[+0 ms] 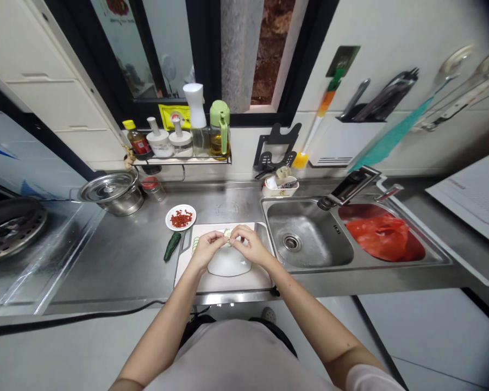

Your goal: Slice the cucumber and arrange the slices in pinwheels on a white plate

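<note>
My left hand (209, 247) and my right hand (251, 245) meet over a white plate (229, 267), fingertips pinched on a thin pale-green cucumber slice (227, 233). The fingers partly cover the slice, so its exact shape is hard to make out. Beneath the hands, the plate rests on a light cutting board (261, 279). Some cucumber slices (194, 245) lie on the board just left of my left hand. A dark green piece of cucumber (171, 246) is on the steel counter, off the board's left edge.
Behind the cucumber piece stands a small white dish (181, 218) of red bits. A lidded steel pot (114, 193) is at the left. To the right is a double sink (309, 233) with a red plastic bag (378, 236). Bottles line a wall shelf (183, 161).
</note>
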Available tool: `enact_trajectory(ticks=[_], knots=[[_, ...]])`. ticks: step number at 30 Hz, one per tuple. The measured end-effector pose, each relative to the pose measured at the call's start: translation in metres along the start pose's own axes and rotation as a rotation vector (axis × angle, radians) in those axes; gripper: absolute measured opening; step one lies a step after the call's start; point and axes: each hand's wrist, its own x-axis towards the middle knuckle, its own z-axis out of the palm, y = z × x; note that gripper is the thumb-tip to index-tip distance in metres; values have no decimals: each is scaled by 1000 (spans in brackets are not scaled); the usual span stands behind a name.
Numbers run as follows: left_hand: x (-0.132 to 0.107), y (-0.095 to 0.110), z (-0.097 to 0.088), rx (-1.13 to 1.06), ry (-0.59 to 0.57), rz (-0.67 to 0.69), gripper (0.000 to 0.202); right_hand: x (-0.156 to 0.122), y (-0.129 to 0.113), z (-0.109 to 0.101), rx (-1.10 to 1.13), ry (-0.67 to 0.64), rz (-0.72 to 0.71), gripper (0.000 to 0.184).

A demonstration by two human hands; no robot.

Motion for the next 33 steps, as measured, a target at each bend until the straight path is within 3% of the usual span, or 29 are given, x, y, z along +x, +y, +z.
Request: enact_trajectory(ticks=[19,25,33], knots=[[4,-11,10,-21,-30,-26,29,-1,7,-10,33,-142,73,22],[12,-37,18,-37,-8,-70,34,-8,27,-12,35,-169,148,20],[35,-95,28,34,72,-251,34,-26,83,-7,-84,-278,271,16]])
